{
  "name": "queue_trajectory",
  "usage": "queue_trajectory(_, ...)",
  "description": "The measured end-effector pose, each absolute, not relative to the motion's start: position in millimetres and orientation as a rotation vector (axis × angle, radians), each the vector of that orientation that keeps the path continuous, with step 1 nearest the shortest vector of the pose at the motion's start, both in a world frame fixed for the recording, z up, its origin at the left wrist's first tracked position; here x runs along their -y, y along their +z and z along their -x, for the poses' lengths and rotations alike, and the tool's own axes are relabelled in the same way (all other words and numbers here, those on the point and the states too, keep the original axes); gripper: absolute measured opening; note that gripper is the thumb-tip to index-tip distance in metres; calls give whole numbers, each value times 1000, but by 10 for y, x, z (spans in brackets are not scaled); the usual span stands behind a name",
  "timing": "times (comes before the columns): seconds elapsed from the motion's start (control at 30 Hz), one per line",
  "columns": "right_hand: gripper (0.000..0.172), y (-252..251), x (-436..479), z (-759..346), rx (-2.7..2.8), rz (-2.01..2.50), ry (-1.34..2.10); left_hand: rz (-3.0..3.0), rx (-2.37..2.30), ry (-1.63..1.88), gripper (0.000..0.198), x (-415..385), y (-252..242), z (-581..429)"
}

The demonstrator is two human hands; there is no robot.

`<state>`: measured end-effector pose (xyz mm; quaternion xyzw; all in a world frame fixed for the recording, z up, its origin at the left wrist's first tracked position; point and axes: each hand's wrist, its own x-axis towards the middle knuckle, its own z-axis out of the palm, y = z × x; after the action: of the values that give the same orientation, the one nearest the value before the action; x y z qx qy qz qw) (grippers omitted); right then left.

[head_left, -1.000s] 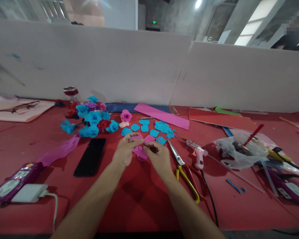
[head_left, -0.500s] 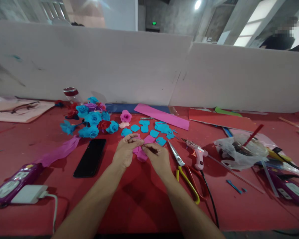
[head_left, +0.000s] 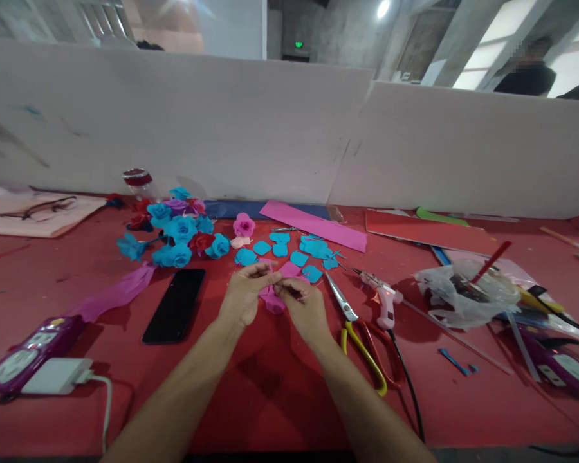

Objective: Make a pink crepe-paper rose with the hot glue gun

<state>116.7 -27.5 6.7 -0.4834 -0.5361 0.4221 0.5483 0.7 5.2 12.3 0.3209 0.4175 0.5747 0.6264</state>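
My left hand [head_left: 244, 292] and my right hand [head_left: 303, 305] meet fingertip to fingertip over the middle of the red table. Each is closed in a pinch; whatever sits between the fingertips is too small and covered to make out. Right behind and below the fingers lie pink paper pieces [head_left: 274, 303]. Cut blue paper petals [head_left: 299, 258] are scattered just beyond the hands. A pink paper flower [head_left: 244, 225] lies behind them. To the right of my right hand rest scissors [head_left: 350, 315] with yellow and red handles, and a pink hot glue gun [head_left: 383, 299].
Blue, red and purple paper flowers [head_left: 181, 231] stand at left, near a black phone [head_left: 174, 307] and a purple power strip [head_left: 33, 350] with a white charger [head_left: 60, 375]. A pink paper strip [head_left: 313, 225] lies behind. Rightward is a plastic bag [head_left: 456, 292]. A white partition [head_left: 174, 122] borders the table.
My fingers shift slightly at the pinch, and both hands stay in nearly the same spot. In the background, a person at the upper right has moved a little to the left.
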Motion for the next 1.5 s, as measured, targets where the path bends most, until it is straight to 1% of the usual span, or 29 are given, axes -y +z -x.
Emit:
queue_trajectory(0.13,10,60,268,-1171,1242,1114,1070,-765,-924,1285,22,-53,91,10)
queue_trajectory(0.23,8,52,266,-1181,1161,1059,1165,-777,-937,1248,25,-69,83,34)
queue_trajectory(0.37,7,48,258,-1205,1031,970,1340,-763,-888,1107,31,-93,98,71)
queue_trajectory(0.6,11,52,233,-1251,897,878,1578,-825,-739,990,23,-104,135,137)
queue_trajectory(0.7,12,48,234,-1258,877,859,1617,-831,-742,981,22,-97,159,141)
queue_trajectory(0.83,14,63,249,-1250,930,877,1582,-780,-834,1024,26,-88,185,114)
queue_trajectory(0.97,16,87,262,-1223,971,910,1478,-685,-911,1080,29,-94,171,91)
queue_trajectory(1.17,14,55,266,-1182,1020,971,1320,-662,-947,1116,29,-92,142,82)
queue_trajectory(1.37,10,58,292,-1167,1197,1051,1123,-667,-953,1155,30,-57,189,55)
queue_trajectory(1.5,11,70,297,-1157,1185,1024,1127,-696,-967,1179,31,-44,177,30)
